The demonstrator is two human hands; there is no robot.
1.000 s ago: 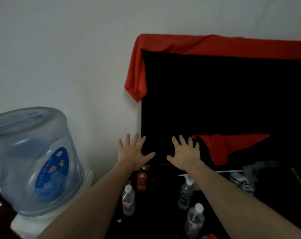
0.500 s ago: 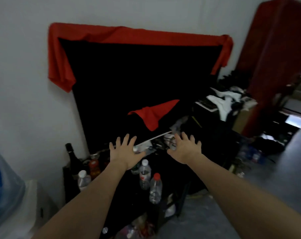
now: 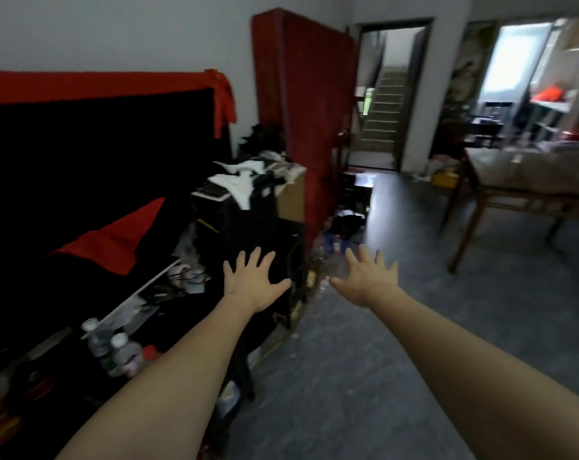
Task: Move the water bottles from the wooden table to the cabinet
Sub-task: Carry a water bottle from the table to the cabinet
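Both hands are up and empty: left hand (image 3: 253,283) spread wide, right hand (image 3: 367,280) spread too, fingers fanned, nothing gripped. Water bottles (image 3: 110,348) stand clustered on the dark cabinet (image 3: 274,247) at lower left, capped and upright; how full they are, I cannot tell. Wooden table (image 3: 520,197) sits well apart across the grey floor, its top blurred, so any bottles there are unreadable. Risk ahead: floor clutter (image 3: 344,224) beside the cabinet could trip the walk, and a crowded cabinet top invites knocking standing bottles over.
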